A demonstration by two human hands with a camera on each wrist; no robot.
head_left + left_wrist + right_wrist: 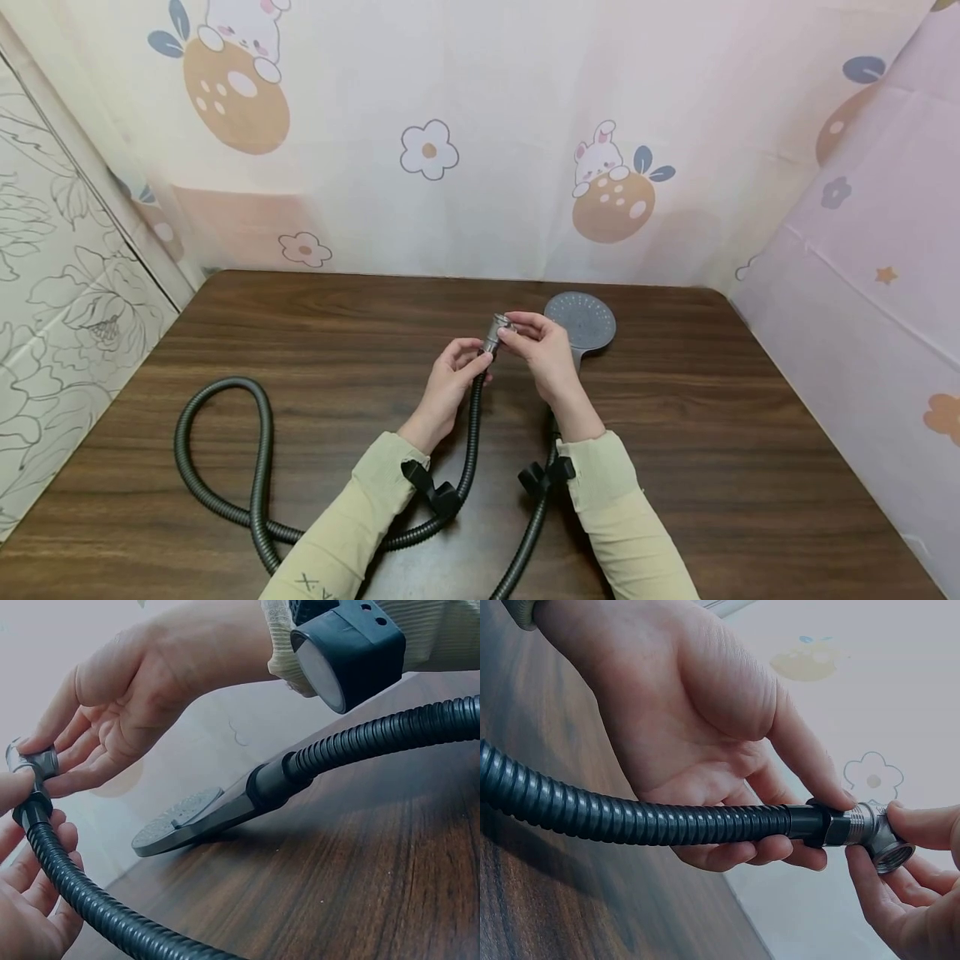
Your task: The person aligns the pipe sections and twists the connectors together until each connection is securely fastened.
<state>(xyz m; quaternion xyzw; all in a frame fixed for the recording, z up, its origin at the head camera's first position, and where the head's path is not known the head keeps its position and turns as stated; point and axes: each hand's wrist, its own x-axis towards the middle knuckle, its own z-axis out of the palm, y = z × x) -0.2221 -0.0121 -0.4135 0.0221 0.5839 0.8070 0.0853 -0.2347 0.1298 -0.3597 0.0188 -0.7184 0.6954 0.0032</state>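
Observation:
In my left hand (448, 382) is the end of a black ribbed shower hose (630, 817), pinched between thumb and fingers at its dark hex nut (832, 827). My right hand (552, 360) grips a silver metal tee fitting (881, 836) with thumb and fingertips. The fitting's threaded stem lines up with the nut, with some threads showing beside it. One round threaded opening of the fitting faces downward in the right wrist view. Behind my right hand, a grey shower head (582, 320) lies on the table, its handle joined to ribbed hose.
The hose loops (258, 450) across the left of the brown wood-grain table (712, 433) and passes under my left forearm. Black wrist cameras (442, 498) sit on both wrists. Printed cloth (480, 217) hangs behind the table and at its right.

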